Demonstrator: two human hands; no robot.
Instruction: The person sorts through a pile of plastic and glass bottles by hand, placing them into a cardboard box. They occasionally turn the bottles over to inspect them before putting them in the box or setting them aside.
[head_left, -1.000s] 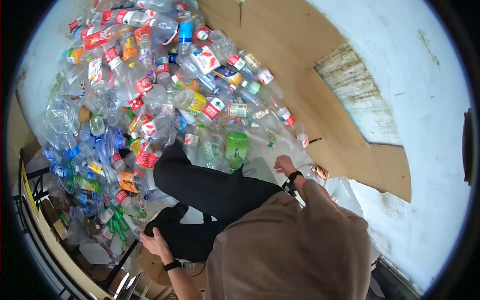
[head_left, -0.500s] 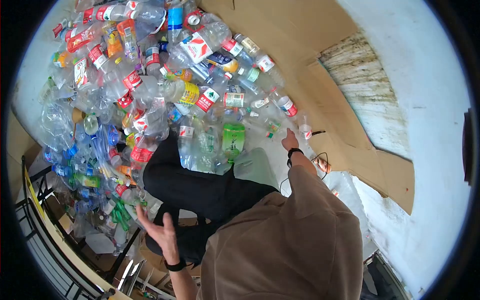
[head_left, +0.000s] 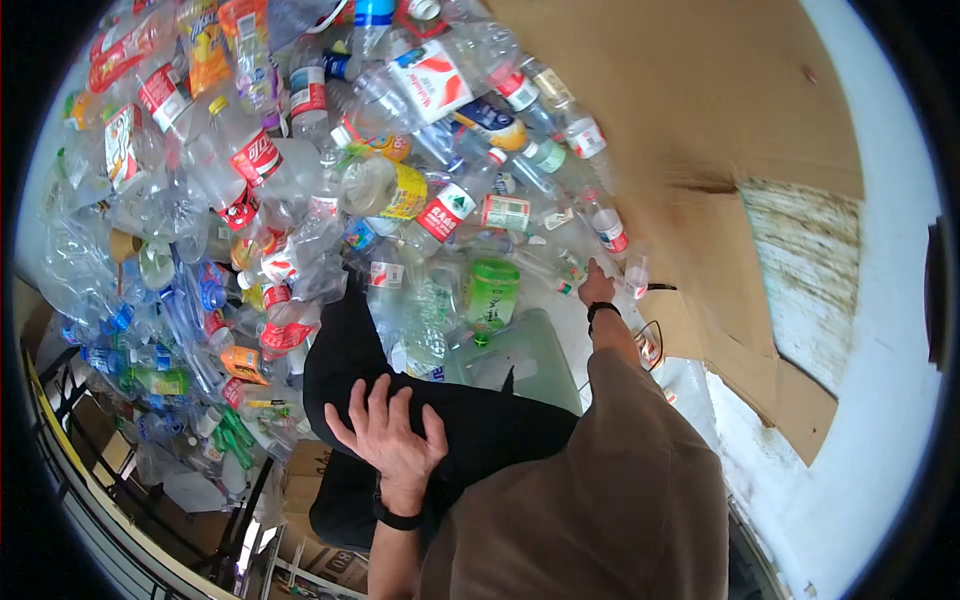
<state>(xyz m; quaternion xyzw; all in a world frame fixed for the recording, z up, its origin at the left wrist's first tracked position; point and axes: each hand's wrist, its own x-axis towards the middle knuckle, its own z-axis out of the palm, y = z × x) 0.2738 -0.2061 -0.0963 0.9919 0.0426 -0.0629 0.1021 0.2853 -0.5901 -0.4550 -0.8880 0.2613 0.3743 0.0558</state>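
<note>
While your left hand (head_left: 388, 438) rests fingers spread on the black bag (head_left: 400, 400), your right hand (head_left: 597, 288) touches a clear bottle (head_left: 560, 268) at one o'clock; its fingers' state can't be told.

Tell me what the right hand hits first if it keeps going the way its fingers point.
The right hand points up into the heap. First in line looks to be the clear bottle with a red-and-white label just beyond the fingertips, though depth is hard to judge in this view.
</note>
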